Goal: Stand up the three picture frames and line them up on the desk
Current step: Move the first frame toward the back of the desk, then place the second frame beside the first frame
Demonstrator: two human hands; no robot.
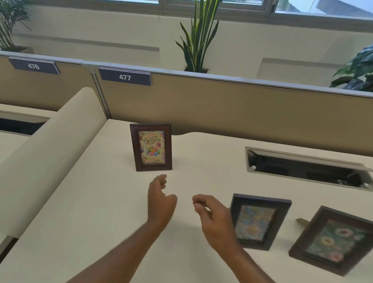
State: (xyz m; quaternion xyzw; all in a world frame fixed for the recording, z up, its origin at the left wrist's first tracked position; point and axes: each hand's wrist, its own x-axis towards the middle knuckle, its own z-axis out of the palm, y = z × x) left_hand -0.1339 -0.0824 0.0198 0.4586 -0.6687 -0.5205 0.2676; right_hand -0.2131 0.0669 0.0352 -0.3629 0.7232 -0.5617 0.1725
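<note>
A dark brown frame with a birthday card stands upright at the back left of the cream desk. A second dark frame with a pale flower picture lies face up to the right. A third brown frame with round flowers lies further right, its stand leg poking out at its upper left. My left hand hovers just in front of the standing frame, fingers loosely curled, holding nothing. My right hand hovers just left of the second frame, empty, fingers apart.
An open cable tray is cut into the desk at the back right. A tan partition with the label 477 runs along the back. A low cream divider borders the desk on the left. Plants stand behind the partition.
</note>
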